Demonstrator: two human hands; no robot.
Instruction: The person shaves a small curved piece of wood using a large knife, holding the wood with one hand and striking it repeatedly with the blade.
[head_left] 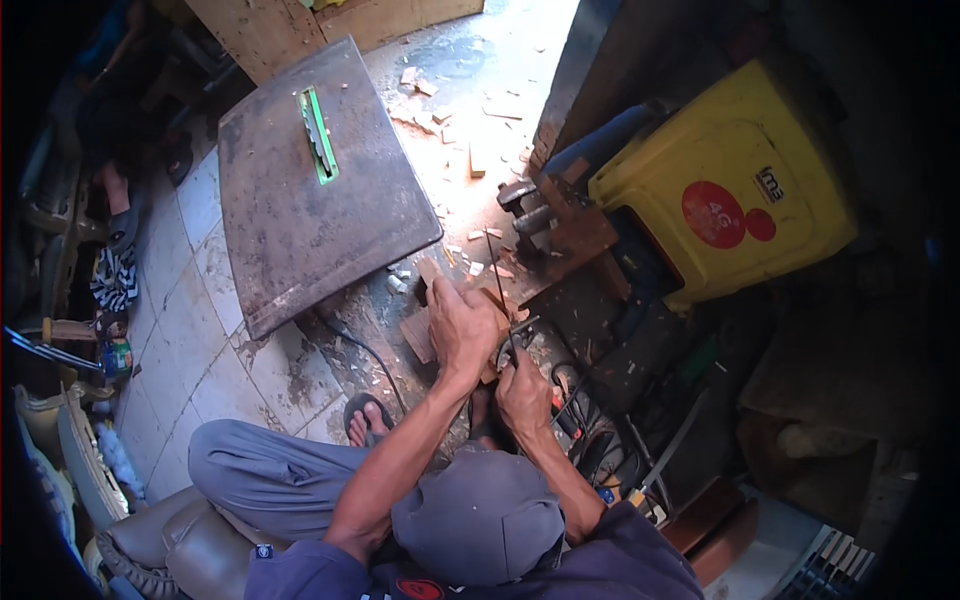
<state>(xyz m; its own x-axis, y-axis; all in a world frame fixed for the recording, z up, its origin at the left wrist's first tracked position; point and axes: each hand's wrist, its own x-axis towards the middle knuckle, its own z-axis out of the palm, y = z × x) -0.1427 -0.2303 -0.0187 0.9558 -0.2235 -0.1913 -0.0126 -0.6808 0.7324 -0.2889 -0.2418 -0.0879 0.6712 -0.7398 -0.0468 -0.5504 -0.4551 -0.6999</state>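
Observation:
In the head view, my left hand (pixel 462 325) grips a pale wooden piece (pixel 432 268) over other wood pieces (pixel 415 330) at the middle. Just right of it, my right hand (pixel 522 390) holds the handle of a long, thin dark tool (pixel 495 268), like a file or blade, which points up and away beside the wood. The tool's contact with the wood is partly hidden by my left hand.
A metal saw table (pixel 260 250) with a green slot stands at upper left, a wooden clamp (pixel 570 225) and yellow plastic chair (pixel 800 200) at right. Wood scraps and cables (pixel 375 355) litter the floor. A person's leg (pixel 115 190) shows at far left.

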